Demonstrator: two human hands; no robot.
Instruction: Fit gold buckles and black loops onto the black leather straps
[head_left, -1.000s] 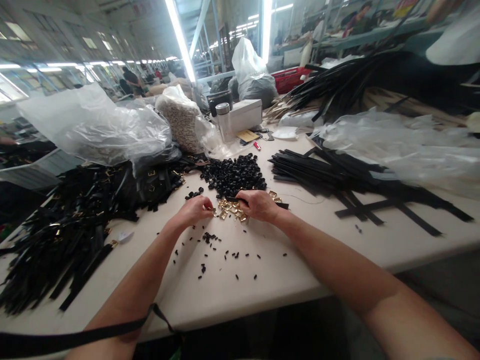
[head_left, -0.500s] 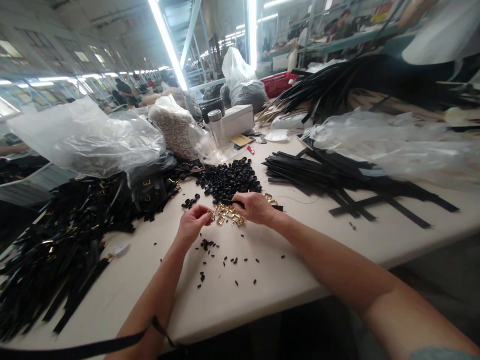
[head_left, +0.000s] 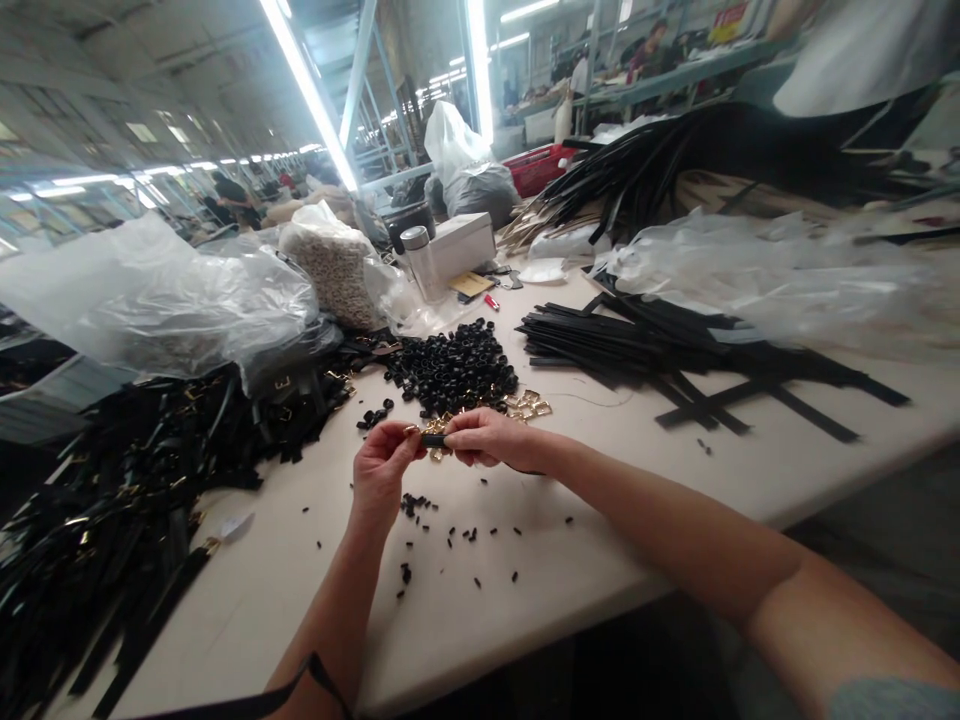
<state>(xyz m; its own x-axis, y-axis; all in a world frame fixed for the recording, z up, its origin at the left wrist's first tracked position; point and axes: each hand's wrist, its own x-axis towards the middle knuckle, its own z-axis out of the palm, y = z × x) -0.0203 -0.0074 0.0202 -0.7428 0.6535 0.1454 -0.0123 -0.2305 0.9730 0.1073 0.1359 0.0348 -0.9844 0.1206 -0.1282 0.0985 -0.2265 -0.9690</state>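
Note:
My left hand (head_left: 381, 462) pinches a small gold buckle (head_left: 412, 430), mostly hidden by the fingers. My right hand (head_left: 486, 437) is closed on a black strap (head_left: 433, 440), whose end reaches across to the left fingertips. Whether the strap passes through the buckle, I cannot tell. Just behind the hands lie gold buckles (head_left: 529, 404) in a loose heap. Beyond them is a pile of small black loops (head_left: 450, 365). Tiny black pieces (head_left: 471, 535) are scattered on the table nearer to me.
Black straps with buckles (head_left: 150, 500) are heaped at left, under a plastic bag (head_left: 187, 300). Loose black straps (head_left: 600, 340) lie at right beside clear plastic (head_left: 750, 270). A bottle (head_left: 424, 262), a white box (head_left: 463, 245) and a red crate (head_left: 536, 170) stand at the back of the table (head_left: 570, 600).
My hands have come together, the right one moving nearer to me with the strap, so that its end meets the left fingers. The view has shifted slightly to the right.

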